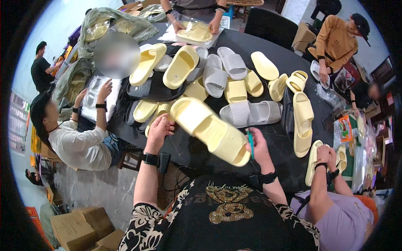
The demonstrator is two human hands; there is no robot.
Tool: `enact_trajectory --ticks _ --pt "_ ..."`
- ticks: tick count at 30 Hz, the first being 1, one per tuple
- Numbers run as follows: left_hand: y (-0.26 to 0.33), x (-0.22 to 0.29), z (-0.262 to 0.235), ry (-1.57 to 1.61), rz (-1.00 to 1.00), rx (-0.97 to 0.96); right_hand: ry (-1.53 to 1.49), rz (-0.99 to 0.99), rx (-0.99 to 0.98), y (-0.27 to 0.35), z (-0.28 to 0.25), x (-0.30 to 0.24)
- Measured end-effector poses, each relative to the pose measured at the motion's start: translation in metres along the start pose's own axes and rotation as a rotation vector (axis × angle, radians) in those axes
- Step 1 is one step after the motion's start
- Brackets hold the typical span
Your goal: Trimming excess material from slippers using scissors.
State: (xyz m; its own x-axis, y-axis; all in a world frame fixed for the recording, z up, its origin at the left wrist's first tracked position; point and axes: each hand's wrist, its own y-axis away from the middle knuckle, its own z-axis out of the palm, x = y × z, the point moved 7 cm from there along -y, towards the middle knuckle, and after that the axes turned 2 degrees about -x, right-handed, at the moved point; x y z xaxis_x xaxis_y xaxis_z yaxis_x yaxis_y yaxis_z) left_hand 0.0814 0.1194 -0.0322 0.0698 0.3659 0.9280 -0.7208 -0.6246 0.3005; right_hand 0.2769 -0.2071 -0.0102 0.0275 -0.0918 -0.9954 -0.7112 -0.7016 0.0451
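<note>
In front of me a pair of pale yellow slide sandals (209, 131) is held above the black table, one beyond the other in a slanting line, slightly blurred. My right hand (261, 144) is closed around a slim teal tool (251, 143), its kind unclear, and its fingers meet the sandals' near right end. My left hand (159, 129) is beside the far left end, fingers curled together; what they pinch is hidden. Just beyond the sandals lies a grey ribbed pair of slides (251, 113).
More yellow slides (181, 67) and grey slides (232, 62) cover the black table (188, 152). Co-workers sit or stand around it; one handles a bagged yellow pair (194, 32), another a clear bag (92, 100). Cardboard boxes (73, 228) stand on the floor at lower left.
</note>
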Motion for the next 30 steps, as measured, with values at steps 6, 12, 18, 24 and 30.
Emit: enact_trajectory --ticks 6,12,18,24,30 --pt "-0.019 0.021 0.013 -0.141 0.04 -0.001 -0.121 -0.303 0.559 0.019 -0.099 -0.031" --pt "-0.056 0.068 0.027 -0.142 0.175 0.065 -0.206 -0.33 0.953 0.028 -0.165 -0.034" --pt "-0.092 0.08 0.039 -0.13 0.081 0.075 -0.208 -0.18 0.804 0.023 -0.128 0.0" --pt "-0.094 0.085 0.041 -0.238 0.126 0.071 -0.237 -0.057 0.446 0.015 -0.068 0.007" --pt "-0.034 0.091 0.06 -0.357 0.149 -0.109 -0.278 -0.006 0.291 0.012 -0.047 0.016"
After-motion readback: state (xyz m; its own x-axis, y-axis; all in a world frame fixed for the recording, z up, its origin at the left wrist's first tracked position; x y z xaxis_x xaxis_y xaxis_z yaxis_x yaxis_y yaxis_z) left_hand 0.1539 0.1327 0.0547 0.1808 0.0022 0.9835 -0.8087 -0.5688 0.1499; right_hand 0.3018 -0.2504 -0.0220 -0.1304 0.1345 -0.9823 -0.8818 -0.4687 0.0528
